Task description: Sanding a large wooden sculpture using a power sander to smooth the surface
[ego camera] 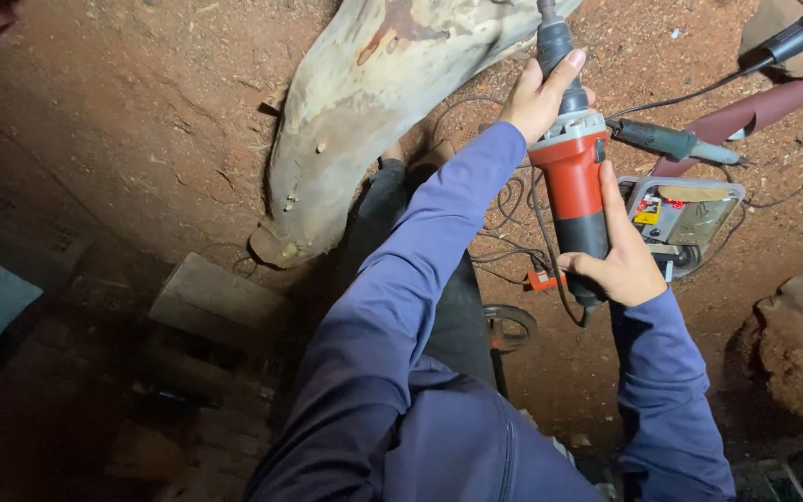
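gripping a red power grinder (572, 177) upper right of centre: left hand (539, 98) fingers wrap its neck, right hand (623, 263) fingers clasp its dark handle, beside a pale log (364, 112).

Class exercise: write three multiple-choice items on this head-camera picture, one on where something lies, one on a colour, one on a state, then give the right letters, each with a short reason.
1. Where does the pale carved log lie relative to the power tool?
A. to its left
B. to its right
C. on top of it

2. What colour is the tool's middle body?
A. blue
B. red
C. yellow

3. How is the tool held?
A. lying on the ground
B. by one hand
C. by both hands

Answers: 1 A, the log fills the upper left. 2 B, the casing is red. 3 C, the left hand grips the front, the right hand the rear.
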